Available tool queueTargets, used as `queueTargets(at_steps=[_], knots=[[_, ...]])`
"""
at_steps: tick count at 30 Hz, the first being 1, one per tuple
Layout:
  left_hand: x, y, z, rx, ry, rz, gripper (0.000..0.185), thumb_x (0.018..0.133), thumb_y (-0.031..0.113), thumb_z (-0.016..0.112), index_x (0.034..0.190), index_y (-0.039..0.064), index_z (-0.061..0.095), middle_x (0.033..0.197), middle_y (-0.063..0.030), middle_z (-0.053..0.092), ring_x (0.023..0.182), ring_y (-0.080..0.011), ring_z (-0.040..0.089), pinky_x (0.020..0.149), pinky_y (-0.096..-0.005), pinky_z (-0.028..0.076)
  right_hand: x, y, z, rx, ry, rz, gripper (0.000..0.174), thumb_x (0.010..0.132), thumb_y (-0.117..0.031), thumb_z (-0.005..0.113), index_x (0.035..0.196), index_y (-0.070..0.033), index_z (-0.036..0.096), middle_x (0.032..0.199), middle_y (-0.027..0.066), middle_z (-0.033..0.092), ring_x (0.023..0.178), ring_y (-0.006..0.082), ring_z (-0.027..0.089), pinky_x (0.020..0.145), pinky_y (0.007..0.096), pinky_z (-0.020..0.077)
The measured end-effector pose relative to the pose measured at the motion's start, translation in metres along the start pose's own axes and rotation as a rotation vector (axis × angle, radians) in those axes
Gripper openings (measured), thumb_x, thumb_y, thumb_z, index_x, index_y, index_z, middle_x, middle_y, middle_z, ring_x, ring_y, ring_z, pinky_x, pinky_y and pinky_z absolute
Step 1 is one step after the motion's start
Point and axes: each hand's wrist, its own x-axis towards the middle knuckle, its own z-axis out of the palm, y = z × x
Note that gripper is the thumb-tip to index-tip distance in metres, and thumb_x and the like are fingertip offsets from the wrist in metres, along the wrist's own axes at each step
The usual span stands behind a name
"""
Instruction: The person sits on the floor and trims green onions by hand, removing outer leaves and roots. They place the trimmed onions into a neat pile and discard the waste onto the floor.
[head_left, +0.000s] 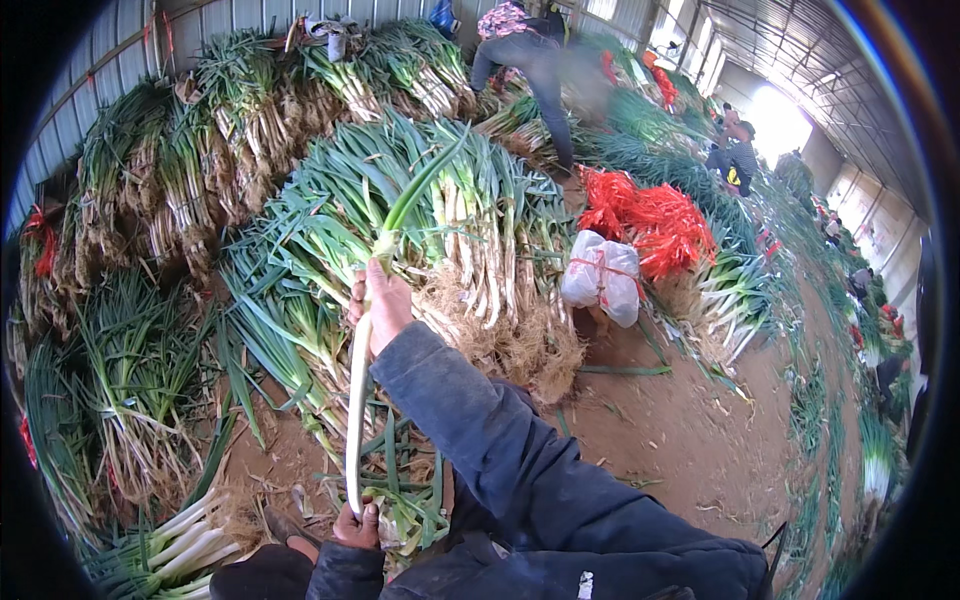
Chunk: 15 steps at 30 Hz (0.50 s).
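Observation:
One long green onion (358, 409) with a smooth white stalk is stretched between my two hands, its green leaves pointing up and away. My right hand (384, 304) is closed around the upper stalk, just under the leaves. Low down, my left hand (357, 526) grips the stalk's bottom end. Beyond my right hand lies a large heap of green onions (480, 225) with brown, hairy roots. Whitish stalks of peeled green onions (191, 544) lie at the lower left. Torn leaves (412, 517) are strewn beside my left hand.
A tied white plastic bundle (600, 276) and red plastic strips (652, 221) lie right of the heap. More onion bundles (172, 180) line the metal wall. A person (525, 60) bends over bundles at the back; other people (735, 154) are farther right. Brown floor (660, 435) shows at right.

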Motion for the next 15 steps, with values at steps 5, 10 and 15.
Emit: queueTargets(at_steps=[5,10,15], knots=[[0.001,0.038,-0.01,0.084,-0.01,-0.021,0.04,0.098,0.04,0.053,0.095,0.001,0.061,0.07,-0.004,0.061,0.06,-0.0126,0.056,0.058,-0.0273,0.045,0.004,-0.002,-0.006,0.078,-0.003,0.02,0.037,0.097,-0.04,0.055,0.095,-0.005,0.045,0.067,0.0025,0.046,0.045,0.0134,0.044,0.042,0.0296,0.0367],[0.004,0.044,-0.013,0.194,0.065,0.159,0.032,0.097,0.031,0.057,0.089,0.001,0.06,0.069,-0.0093,0.061,0.062,-0.0179,0.059,0.059,-0.0335,0.048,0.002,0.0,-0.002,0.05,-0.009,0.04,0.035,0.098,-0.038,0.053,0.094,-0.005,0.046,0.066,0.0023,0.046,0.046,0.0136,0.045,0.043,0.0294,0.0374],[-0.004,0.069,-0.009,0.187,-0.033,0.111,0.018,0.09,0.015,0.062,0.081,-0.001,0.062,0.066,-0.0069,0.062,0.06,-0.015,0.059,0.057,-0.0306,0.047,0.0,0.002,-0.002,0.018,-0.041,0.049,0.036,0.098,-0.039,0.054,0.097,-0.003,0.048,0.068,0.0026,0.047,0.047,0.0137,0.045,0.043,0.0288,0.0375]])
